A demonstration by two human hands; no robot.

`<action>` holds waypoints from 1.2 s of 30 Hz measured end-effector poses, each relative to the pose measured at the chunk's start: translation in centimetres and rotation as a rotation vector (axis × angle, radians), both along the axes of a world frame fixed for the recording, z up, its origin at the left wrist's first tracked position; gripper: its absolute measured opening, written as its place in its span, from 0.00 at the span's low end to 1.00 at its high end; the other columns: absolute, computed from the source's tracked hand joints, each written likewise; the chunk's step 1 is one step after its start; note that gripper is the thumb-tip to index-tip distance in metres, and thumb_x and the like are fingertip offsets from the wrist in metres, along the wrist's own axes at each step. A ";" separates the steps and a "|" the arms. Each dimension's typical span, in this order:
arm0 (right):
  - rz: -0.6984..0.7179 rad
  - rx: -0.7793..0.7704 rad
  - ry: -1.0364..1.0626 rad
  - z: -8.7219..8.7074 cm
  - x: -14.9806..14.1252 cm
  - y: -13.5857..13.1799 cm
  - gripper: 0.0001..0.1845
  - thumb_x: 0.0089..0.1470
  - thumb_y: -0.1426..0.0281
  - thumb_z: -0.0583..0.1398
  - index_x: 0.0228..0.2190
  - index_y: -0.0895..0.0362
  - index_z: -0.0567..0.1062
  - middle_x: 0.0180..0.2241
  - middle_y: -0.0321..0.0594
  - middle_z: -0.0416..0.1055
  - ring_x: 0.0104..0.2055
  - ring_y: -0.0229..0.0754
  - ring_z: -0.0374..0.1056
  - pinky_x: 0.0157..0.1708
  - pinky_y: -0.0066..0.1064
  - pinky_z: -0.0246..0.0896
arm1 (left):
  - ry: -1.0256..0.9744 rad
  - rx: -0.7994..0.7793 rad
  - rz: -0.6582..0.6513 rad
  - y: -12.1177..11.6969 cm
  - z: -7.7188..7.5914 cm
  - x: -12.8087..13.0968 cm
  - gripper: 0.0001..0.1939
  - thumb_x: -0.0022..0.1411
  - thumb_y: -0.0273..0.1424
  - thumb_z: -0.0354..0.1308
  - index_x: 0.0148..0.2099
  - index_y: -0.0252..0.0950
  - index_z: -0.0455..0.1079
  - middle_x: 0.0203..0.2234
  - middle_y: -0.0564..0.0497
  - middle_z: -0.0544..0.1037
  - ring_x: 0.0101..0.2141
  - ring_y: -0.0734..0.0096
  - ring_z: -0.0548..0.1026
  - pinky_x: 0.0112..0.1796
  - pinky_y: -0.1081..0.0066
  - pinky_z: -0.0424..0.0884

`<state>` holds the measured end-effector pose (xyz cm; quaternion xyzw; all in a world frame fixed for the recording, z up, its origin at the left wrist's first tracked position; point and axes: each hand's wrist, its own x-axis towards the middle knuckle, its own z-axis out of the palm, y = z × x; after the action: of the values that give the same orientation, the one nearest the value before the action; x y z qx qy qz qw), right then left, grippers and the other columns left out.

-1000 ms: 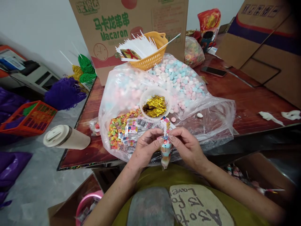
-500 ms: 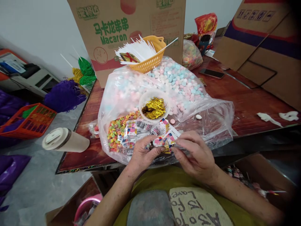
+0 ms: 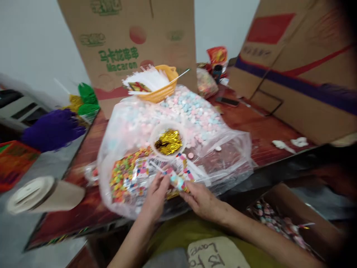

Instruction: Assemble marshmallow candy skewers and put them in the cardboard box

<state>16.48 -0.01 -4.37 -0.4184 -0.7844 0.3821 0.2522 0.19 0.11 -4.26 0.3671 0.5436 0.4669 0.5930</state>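
Wrapped sweet packet (image 3: pixel 177 181), centre, by the near edge of the table (image 3: pixel 95 139): I am holding it slantwise, its white stick (image 3: pixel 156 166) pointing up and leftward. The fingers of my left hand (image 3: pixel 157 190) are gripping its stick end; those of my right hand (image 3: pixel 205 201) are pinching the opposite end. I am apparently turning or straightening the packet, though blur is obscuring detail; moving it further would call for a steady hold at one end. Beyond, a bowl (image 3: pixel 152 140) of gold tinsel (image 3: pixel 172 142) is sitting on a clear bag (image 3: pixel 107 139) with pastel sweets (image 3: pixel 192 108); ring-shaped sweets (image 3: pixel 122 175) are lying leftward. Farther back, a yellow basket (image 3: pixel 161 94) is holding white sticks (image 3: pixel 152 79).
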 end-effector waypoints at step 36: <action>-0.394 0.196 -0.292 -4.4 6.7 4.6 0.16 0.55 0.67 0.49 0.40 0.61 0.72 0.38 0.46 0.71 0.41 0.43 0.66 0.41 0.33 0.59 | -0.068 -0.166 -0.232 0.6 1.3 -4.4 0.40 0.54 0.61 0.33 0.37 0.31 0.71 0.31 0.43 0.73 0.27 0.68 0.69 0.29 0.69 0.63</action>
<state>23.18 4.62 -8.76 -0.5873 -0.7492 0.1835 0.2452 -4.18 0.68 -2.99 0.3611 0.5142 0.3608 0.6893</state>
